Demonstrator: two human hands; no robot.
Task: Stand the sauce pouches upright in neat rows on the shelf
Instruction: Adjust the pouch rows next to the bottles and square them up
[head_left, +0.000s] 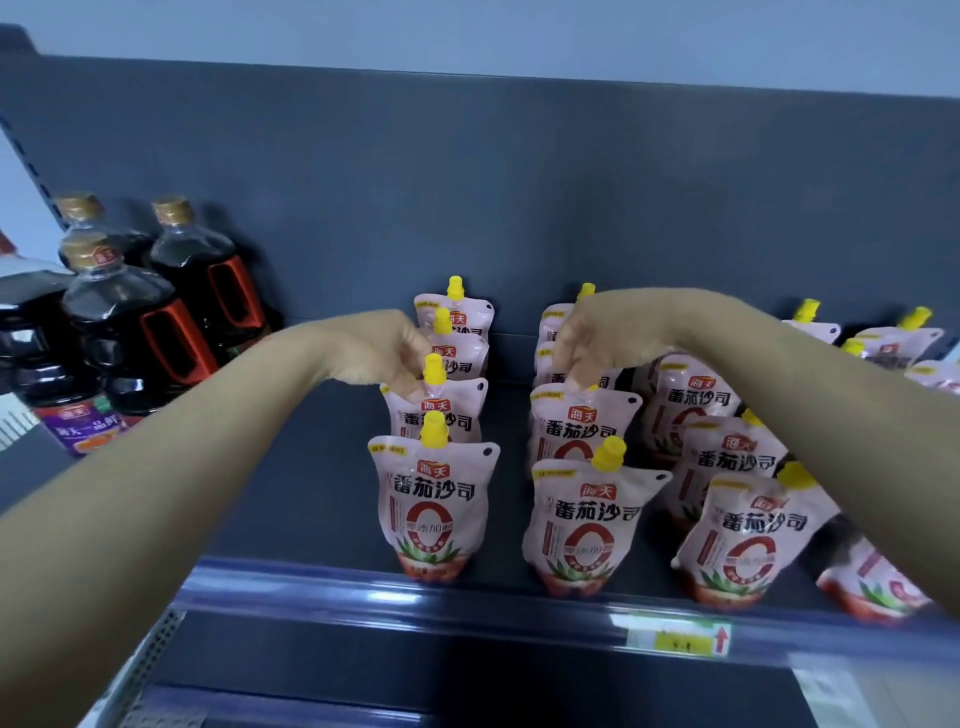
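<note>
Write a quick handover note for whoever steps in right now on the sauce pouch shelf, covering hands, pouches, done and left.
Left hand: fingers on the top of the second pouch in the left row, near its yellow cap.
Right hand: fingers on the top of the second pouch in the middle row; a firm grip cannot be confirmed for either hand.
Done: left row stands upright, four deep; its front pouch is at the shelf edge.
Left: the right-side pouches lean, especially the front right pouch and one lying low at far right. Straighten those.
Dark bottles stand to the left, apart.
</note>
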